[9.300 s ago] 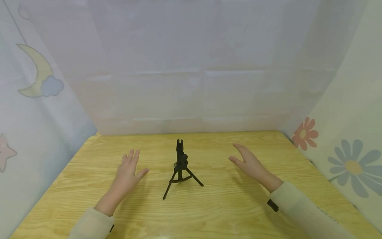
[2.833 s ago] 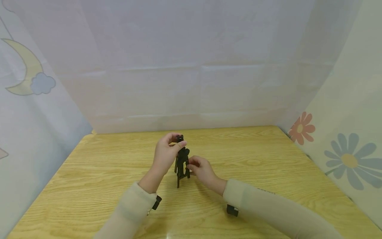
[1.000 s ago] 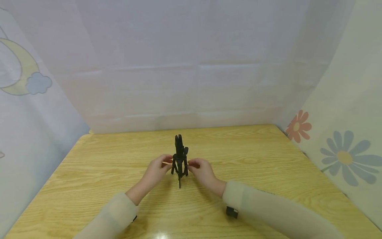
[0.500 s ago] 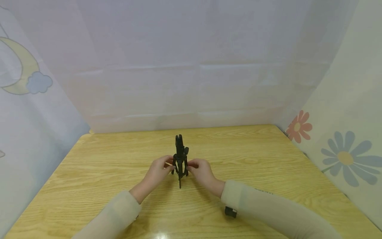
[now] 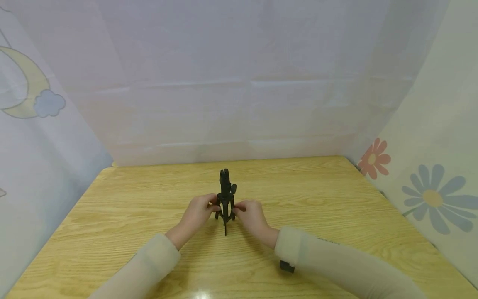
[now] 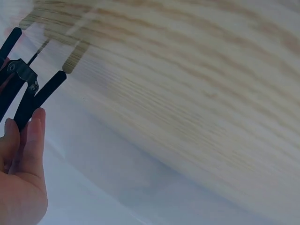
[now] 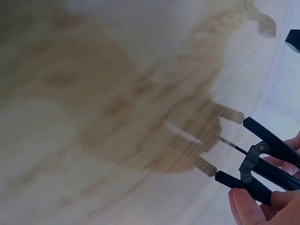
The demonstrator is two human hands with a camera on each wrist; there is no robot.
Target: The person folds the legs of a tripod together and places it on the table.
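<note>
A small black tripod [image 5: 225,187] stands upright mid-table in the head view, its legs drawn fairly close together and a knob on its right side. My left hand [image 5: 197,211] pinches the left leg between thumb and fingers. On the other side, my right hand [image 5: 253,218] pinches the right leg. The left wrist view shows the held leg [image 6: 49,89] and a metal brace [image 6: 23,70] joining the legs. In the right wrist view, thumb and fingers grip a leg [image 7: 253,190] near its foot. The feet meet their reflections on the tabletop.
The wood-grain table [image 5: 112,232] extends around both hands. A pale cloth backdrop [image 5: 239,104] rises behind its far edge, with patterned cloth [image 5: 429,145] at the right and left. A black strapped device [image 5: 287,266] sits under the right wrist.
The tripod's legs stood wide apart at first, with both hands away from it. My left hand later held its top, then came down to the left leg. Over the last half second little moved.
</note>
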